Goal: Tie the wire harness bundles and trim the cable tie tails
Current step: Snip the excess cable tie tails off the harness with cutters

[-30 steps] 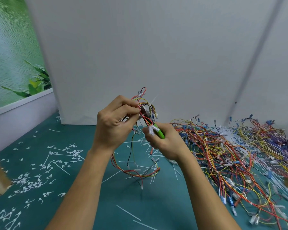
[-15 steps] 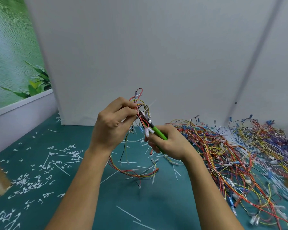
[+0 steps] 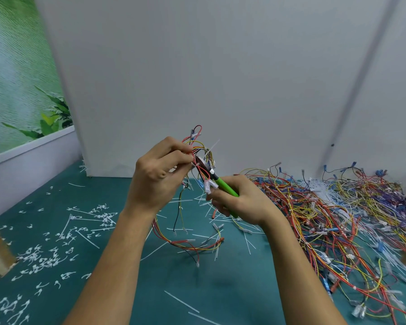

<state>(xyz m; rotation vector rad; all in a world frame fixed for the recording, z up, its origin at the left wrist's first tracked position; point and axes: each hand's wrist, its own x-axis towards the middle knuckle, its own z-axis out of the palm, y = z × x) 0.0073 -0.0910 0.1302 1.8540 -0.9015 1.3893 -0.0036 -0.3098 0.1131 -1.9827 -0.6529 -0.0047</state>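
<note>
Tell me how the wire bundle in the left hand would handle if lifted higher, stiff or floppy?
Probably floppy: below the left hand the wire bundle sags in loose loops toward the green mat. Likely light, since that one hand's pinch holds it up while the right hand holds the cutters. It may snag: loose ends and connectors stick out.

A white panel (image 3: 220, 66) stands behind the left hand (image 3: 155, 181); a leafy green mural (image 3: 17, 90) hangs farther left, teal bench (image 3: 220, 280) beneath.

Even, soft overhead light; faint shadows; sharp centre, edges bowed and smeared (wide-angle lens); no glare.
</note>
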